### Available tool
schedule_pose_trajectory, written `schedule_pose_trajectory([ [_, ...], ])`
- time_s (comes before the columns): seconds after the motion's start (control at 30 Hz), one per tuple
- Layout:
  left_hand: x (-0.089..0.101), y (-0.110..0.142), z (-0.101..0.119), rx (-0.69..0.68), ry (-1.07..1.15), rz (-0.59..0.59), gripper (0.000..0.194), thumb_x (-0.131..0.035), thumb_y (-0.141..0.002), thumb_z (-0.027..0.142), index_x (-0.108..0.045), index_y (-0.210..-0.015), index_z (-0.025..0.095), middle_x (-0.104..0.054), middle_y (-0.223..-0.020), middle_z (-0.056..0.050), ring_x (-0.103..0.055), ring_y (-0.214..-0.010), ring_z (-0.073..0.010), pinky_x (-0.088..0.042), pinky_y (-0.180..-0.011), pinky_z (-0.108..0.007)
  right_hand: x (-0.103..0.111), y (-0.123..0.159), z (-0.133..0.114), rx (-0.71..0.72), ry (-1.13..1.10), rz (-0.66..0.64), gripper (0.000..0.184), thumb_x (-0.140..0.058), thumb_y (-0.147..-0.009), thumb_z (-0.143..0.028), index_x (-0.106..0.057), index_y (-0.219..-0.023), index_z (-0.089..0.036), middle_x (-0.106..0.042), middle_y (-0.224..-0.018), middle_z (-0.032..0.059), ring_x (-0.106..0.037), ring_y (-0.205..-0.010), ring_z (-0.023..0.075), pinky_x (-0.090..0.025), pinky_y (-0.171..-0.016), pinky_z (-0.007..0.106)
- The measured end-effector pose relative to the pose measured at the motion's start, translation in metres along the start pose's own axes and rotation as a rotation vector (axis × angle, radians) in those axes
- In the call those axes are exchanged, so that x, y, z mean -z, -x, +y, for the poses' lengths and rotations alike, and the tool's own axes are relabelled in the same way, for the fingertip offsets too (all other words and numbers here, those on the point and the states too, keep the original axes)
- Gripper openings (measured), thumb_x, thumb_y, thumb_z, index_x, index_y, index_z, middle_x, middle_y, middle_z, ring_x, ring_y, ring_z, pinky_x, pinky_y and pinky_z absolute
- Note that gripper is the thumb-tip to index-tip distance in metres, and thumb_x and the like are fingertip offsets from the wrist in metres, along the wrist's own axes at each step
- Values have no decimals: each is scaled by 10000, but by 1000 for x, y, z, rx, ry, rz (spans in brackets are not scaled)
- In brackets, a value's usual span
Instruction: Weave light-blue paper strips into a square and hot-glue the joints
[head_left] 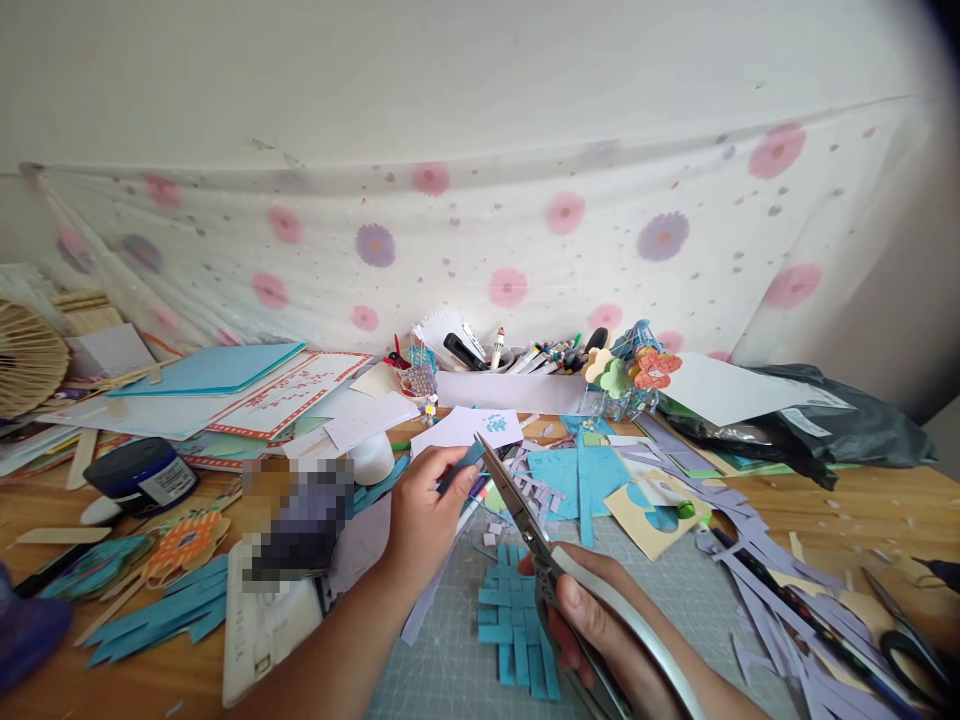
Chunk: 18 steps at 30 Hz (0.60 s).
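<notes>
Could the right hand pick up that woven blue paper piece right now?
Probably not: the right hand is wrapped around the scissors, which would likely need setting down first, though the woven blue paper piece lies close by.

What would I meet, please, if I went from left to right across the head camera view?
Ribbed round fan → dark-lidded jar → left hand pinching a blue strip → woven blue paper piece → cream card → black-handled scissors.
</notes>
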<state>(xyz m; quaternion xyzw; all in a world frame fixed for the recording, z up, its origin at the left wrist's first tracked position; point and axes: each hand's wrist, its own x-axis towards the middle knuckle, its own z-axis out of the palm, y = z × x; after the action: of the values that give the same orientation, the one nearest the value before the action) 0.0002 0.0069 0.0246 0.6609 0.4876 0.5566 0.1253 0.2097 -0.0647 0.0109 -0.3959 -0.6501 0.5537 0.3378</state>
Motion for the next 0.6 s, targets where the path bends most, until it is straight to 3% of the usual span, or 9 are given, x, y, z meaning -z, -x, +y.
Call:
schedule_pose_trajectory([
  [0.13,-2,0,-3,111,62,15,108,-646,-765,252,-684,-851,198,-664,-843,-7,-594,-802,-159,-440,-756,-260,-2,0,-5,21,-22,21,572,-353,-858,-698,-568,-937,-173,-502,-588,-7,-467,-505,120,-374,-485,227],
  [0.27,-6,1,-5,257,163,-52,189,-641,-760,318,-689,-889,187,-677,-858,-18,-597,-788,-167,-448,-738,-268,26,-4,-18,110,168,139,549,-308,-883,-666,-542,-794,-178,-472,-559,-9,-458,-506,123,-363,-512,235],
  [0.33,-9,2,-4,317,215,-140,251,-639,-758,356,-689,-918,169,-690,-858,-31,-606,-764,-171,-463,-700,-268,51,-8,-22,32,441,258,486,-400,-852,-646,-557,-826,-188,-532,-624,11,-508,-565,148,-364,-540,245],
  [0.43,-15,5,-1,416,293,-298,300,-664,-723,384,-699,-910,151,-693,-793,-27,-603,-684,-163,-476,-638,-262,86,-14,-19,-256,889,441,363,-516,-815,-531,-601,-1020,-243,-654,-786,45,-599,-696,219,-365,-583,272],
  [0.5,-19,7,2,475,330,-378,320,-674,-706,392,-699,-912,149,-691,-764,-18,-596,-641,-151,-479,-621,-258,99,-19,-12,-396,1101,476,333,-502,-817,-504,-616,-997,-248,-682,-845,72,-631,-783,267,-370,-599,291],
  [0.6,-22,10,6,555,370,-456,336,-664,-704,435,-685,-864,140,-693,-748,-28,-604,-630,-150,-487,-618,-261,105,-25,0,-469,1222,466,339,-440,-846,-471,-613,-1021,-238,-696,-898,102,-652,-841,287,-400,-631,313],
])
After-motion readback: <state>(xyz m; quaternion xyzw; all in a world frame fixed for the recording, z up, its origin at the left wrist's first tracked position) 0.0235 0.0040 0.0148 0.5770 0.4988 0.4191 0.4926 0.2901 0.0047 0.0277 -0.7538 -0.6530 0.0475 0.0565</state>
